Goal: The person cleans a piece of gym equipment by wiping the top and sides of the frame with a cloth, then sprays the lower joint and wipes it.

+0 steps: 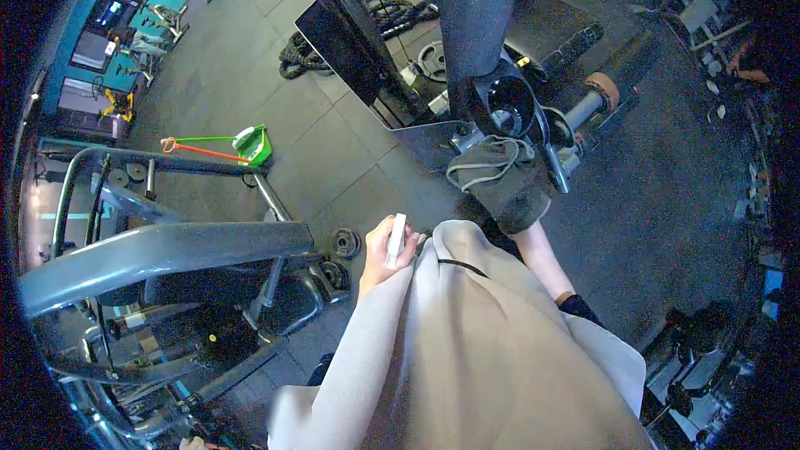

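Your left hand (385, 248) is clamped around a small white block (397, 238), fingers curled about its lower half so its long axis stands nearly upright, tipped a little away from you. It sits close to your chest, just left of the beige garment (467, 342) you wear. Your right hand (518, 200) lies ahead and to the right, its forearm running up from your sleeve, and it is buried in a dark grey cloth (500, 177) pressed against the base of the machine post (475, 17); the cloth hides the fingers, so you cannot tell from here whether they are closed on it or only pushing. The white block lies well back from the cloth, down and to the left of it, so the left hand is the one that already has it and the right is nearer the machine
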### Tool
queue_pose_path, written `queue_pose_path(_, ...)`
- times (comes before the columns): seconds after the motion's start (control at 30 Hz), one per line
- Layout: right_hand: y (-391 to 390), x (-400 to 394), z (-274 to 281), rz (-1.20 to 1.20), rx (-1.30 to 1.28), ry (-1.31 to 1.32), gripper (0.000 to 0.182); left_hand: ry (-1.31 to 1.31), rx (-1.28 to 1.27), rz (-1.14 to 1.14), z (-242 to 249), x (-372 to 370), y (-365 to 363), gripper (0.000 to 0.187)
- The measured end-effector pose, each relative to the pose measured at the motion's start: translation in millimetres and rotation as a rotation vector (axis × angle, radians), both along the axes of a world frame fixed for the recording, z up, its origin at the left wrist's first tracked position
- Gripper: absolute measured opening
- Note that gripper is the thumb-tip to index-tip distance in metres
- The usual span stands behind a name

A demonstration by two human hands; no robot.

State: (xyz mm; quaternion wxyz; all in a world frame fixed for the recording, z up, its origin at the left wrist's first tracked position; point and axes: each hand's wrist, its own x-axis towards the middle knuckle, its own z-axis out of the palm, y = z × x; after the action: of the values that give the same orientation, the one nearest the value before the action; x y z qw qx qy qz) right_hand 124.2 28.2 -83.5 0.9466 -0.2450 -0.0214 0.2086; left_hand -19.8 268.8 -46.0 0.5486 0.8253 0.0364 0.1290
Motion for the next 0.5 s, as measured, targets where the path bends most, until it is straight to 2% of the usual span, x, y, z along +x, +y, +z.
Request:
queue_pose_path(0.1, -5.8, 13.8, -1.3, -0.011, 0.008, 0.012, 0.040, -0.007, 0.025, -0.027, -4.3, 2.5, 2.9, 0.019)
queue_pose_path(0.17, -4.0, -11.3, 3.7, -0.014, 0.020, 0.012, 0.040, -0.018, 0.044, -0.038, -3.5, 6.7, 3.3, 0.019)
queue_pose_path(0.5, 87.3, 73.9, 17.8, 0.079, 0.121, 0.054, 0.040, 0.007, 0.068, 0.067, 6.5, -7.2, 2.1, 0.019)
